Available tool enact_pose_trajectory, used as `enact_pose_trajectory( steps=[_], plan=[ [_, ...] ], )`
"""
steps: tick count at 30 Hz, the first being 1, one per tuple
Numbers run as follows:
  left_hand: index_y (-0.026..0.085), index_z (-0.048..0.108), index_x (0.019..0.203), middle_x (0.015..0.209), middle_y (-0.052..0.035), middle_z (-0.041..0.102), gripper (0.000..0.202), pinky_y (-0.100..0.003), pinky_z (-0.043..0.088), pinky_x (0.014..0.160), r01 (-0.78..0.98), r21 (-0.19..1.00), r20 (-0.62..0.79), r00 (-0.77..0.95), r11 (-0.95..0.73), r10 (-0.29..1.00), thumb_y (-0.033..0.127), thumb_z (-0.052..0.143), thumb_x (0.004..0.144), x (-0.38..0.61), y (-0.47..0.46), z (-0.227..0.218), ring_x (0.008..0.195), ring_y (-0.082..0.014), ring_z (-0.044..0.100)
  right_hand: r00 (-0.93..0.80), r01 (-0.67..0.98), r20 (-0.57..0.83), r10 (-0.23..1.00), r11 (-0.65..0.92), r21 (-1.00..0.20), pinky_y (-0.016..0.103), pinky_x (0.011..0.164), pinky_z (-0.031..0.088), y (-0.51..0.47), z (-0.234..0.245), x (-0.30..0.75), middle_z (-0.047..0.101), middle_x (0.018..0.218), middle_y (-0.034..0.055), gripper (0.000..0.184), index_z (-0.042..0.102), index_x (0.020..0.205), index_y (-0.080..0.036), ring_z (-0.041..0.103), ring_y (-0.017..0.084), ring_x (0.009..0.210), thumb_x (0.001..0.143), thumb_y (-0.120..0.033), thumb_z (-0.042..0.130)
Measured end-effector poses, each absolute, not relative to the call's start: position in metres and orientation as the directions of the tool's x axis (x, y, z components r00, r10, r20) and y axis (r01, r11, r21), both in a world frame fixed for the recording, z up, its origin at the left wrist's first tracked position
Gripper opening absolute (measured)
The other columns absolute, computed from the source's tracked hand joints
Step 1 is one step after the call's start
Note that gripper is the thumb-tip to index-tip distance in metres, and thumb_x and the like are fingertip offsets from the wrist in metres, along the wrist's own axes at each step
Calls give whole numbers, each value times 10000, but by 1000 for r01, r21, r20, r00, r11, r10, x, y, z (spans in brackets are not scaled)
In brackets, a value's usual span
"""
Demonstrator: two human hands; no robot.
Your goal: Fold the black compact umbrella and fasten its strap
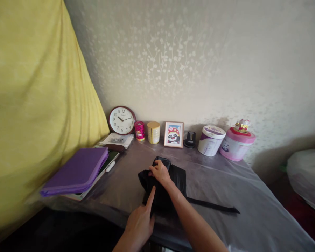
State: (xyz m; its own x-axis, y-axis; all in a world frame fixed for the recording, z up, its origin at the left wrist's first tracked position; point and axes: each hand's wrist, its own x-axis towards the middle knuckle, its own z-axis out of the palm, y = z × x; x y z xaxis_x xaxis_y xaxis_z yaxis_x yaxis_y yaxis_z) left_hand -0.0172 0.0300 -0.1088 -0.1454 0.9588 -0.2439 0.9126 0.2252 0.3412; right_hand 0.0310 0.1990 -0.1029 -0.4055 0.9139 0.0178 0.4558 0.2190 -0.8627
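A black item of thin, slightly glossy fabric (179, 176) lies bunched and folded near the front edge of the table. One long black strap (214, 204) runs out from it to the right. My right hand (160, 172) reaches over the top, its thumb and fingers pinching a fold of the fabric. Lower and to the left, my left hand (141, 219) has its index finger stretched out against the near side of the fabric and its thumb apart. The whole shape of the black item is hidden by folds and by my right forearm.
A purple zip folder (76, 169) lies on books at the left, beside a yellow curtain (36, 87). Along the wall stand a clock (122, 120), a pink canister (139, 131), a yellow-lidded jar (153, 133), a panda picture frame (174, 134) and two tubs (211, 140).
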Motion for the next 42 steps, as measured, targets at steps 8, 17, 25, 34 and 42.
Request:
enact_pose_trajectory(
  steps=[8, 17, 25, 34, 42],
  plan=[
    [187, -25, 1389, 878, -90, 657, 695, -274, 378, 637, 898, 334, -218, -222, 286, 950, 219, 371, 818, -12, 29, -113, 773, -210, 623, -671, 202, 403, 622, 676, -708, 265, 787, 438, 159, -90, 64, 658, 894, 15, 210, 606, 950, -232, 589, 139, 852, 861, -277, 421],
    [154, 3, 1390, 864, -113, 658, 676, -278, 378, 621, 891, 296, -242, -278, 344, 930, 259, 360, 826, -8, 30, -113, 759, -218, 623, -786, 206, 482, 387, 899, -386, 399, 1030, 216, 164, -105, 82, 633, 1051, 43, 255, 623, 995, -217, 437, 177, 1150, 883, -287, 405],
    [120, 19, 1389, 872, -117, 653, 669, -287, 389, 656, 865, 297, -295, -320, 405, 900, 300, 343, 832, -9, 30, -115, 799, -213, 613, -792, 369, 416, 446, 894, -255, 381, 1000, 228, 228, -106, 64, 672, 950, 35, 269, 655, 899, -210, 478, 179, 1101, 891, -267, 392],
    [141, 28, 1392, 917, -101, 651, 659, -290, 391, 676, 846, 325, -315, -324, 422, 892, 293, 341, 832, -9, 29, -115, 827, -209, 609, -594, 651, 463, 658, 731, -204, 408, 971, 266, 242, -97, 58, 623, 1068, 99, 285, 628, 964, -166, 447, 230, 1131, 894, -234, 360],
    [128, 62, 1388, 907, -99, 654, 635, -269, 374, 652, 858, 309, -302, -322, 411, 897, 302, 344, 846, -9, 29, -117, 812, -199, 612, -804, 336, 421, 419, 905, -260, 327, 997, 267, 192, -105, 57, 677, 761, 21, 233, 645, 707, -203, 530, 164, 1016, 845, -284, 477]
  ],
)
